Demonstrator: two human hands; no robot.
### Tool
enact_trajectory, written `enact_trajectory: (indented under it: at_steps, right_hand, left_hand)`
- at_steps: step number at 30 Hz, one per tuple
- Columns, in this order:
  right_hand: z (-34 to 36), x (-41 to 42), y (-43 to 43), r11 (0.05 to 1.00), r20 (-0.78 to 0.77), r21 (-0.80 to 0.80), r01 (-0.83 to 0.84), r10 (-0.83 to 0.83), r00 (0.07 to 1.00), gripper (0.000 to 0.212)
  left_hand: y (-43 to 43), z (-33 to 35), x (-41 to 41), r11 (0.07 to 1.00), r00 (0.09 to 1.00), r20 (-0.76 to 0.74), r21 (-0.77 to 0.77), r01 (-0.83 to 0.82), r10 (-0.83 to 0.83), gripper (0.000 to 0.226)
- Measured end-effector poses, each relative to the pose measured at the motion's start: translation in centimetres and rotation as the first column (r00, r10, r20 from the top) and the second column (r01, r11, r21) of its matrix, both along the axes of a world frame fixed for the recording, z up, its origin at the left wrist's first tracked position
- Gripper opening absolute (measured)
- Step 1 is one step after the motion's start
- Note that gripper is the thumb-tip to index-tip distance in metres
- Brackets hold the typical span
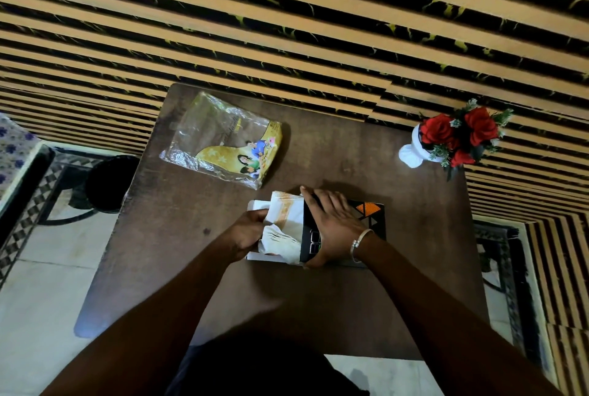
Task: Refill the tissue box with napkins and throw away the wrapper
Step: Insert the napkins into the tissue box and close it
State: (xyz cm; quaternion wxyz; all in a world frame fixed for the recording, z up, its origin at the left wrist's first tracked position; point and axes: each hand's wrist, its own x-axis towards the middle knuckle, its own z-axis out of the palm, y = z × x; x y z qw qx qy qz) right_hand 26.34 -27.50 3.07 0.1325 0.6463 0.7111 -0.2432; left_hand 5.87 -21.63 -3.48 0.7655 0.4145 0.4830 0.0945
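Now napkins (283,230) sit half inside the tissue box (369,214).
Left hand (247,233) grips the stack; right hand (334,223) lies open-palmed, flat on the box.

Black tissue box (371,214) lying flat, left end open; white napkins (285,226) protruding. Emptied yellow-clear wrapper (223,139) flat, upper left.

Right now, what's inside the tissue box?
White napkins stick out of the black tissue box's open left end, pushed in by the left hand. The right hand covers the top, so how far they reach inside is hidden.
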Motion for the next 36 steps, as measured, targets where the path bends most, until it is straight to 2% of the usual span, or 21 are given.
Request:
enact_trajectory:
  at_steps: [6,11,13,18,21,25,28,32,36]
  right_hand:
    - [-0.1,-0.6,-0.1,1.000,0.008,0.001,-0.012,0.012,1.000,0.152]
    - [-0.3,-1.1,-0.1,1.000,0.002,-0.017,-0.014,0.014,1.000,0.151]
    - [-0.5,-1.2,-0.1,0.999,0.000,-0.027,-0.018,0.018,1.000,0.152]
    - [-1.2,-1.5,-0.3,0.999,0.008,-0.020,-0.044,0.045,0.999,0.152]
    - [-1.2,-1.4,-0.3,0.999,-0.001,-0.026,-0.042,0.042,0.999,0.152]
    - [-1.3,-1.5,-0.3,0.998,0.020,-0.002,-0.063,0.063,0.998,0.150]
    - [-1.4,-1.5,-0.3,0.997,0.025,-0.009,-0.073,0.074,0.997,0.150]
    - [-1.4,-1.6,-0.3,0.998,0.015,-0.018,-0.067,0.067,0.998,0.150]
    - [-1.2,-1.8,-0.6,0.997,0.015,-0.009,-0.077,0.077,0.997,0.150]
  left_hand:
    - [-0.8,-1.4,2.6,0.976,0.994,-0.047,0.190,0.109,-0.102,0.035]
    - [-1.8,-0.9,4.3,0.919,0.976,-0.076,0.330,0.216,-0.203,0.044]
    - [-1.8,-1.3,4.6,0.879,0.960,-0.133,0.386,0.280,-0.247,0.048]
    - [-1.9,-2.0,5.1,0.832,0.938,-0.175,0.432,0.347,-0.300,0.052]
    - [-2.2,-2.8,5.1,0.812,0.946,-0.210,0.488,0.321,-0.248,0.053]
    - [-2.6,-3.2,4.9,0.765,0.910,-0.405,0.558,0.322,-0.088,0.032]
    - [-2.7,-3.2,5.0,0.772,0.909,-0.407,0.549,0.319,-0.087,0.021]
    - [-2.4,-2.8,5.4,0.779,0.917,-0.394,0.553,0.295,-0.068,0.022]
    - [-2.8,-2.8,5.8,0.731,0.905,-0.395,0.569,0.376,-0.158,0.027]
